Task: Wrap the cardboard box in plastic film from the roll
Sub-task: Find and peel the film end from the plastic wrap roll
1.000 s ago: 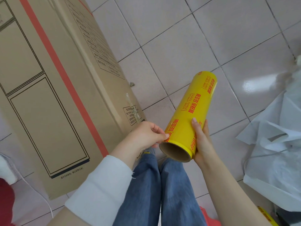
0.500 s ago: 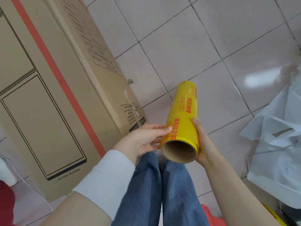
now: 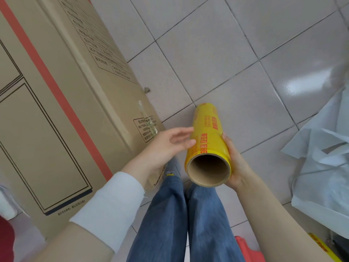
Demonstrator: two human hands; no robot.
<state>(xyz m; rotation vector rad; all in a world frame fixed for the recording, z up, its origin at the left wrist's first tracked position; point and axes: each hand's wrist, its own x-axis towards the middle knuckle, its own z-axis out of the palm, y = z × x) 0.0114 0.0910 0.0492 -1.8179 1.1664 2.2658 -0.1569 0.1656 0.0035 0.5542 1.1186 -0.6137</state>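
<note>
one roll [image 3: 205, 137] held in right hand [image 3: 236, 164], left hand [image 3: 166, 146] touching.

Box [image 3: 47, 129] cut off at left and top edges; its small print too blurred to read. Right hand [image 3: 234, 163] fingers hidden behind roll [image 3: 207, 137] (only thumb and palm show). Left hand [image 3: 166, 146] fingertips blurred. White sheet [image 3: 321, 167] cut by right edge, red thing [image 3: 245, 248] by bottom edge.

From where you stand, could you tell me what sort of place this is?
Likely an indoor room used for packing: glossy tiled floor, large cardboard box, crumpled white wrapping.
</note>
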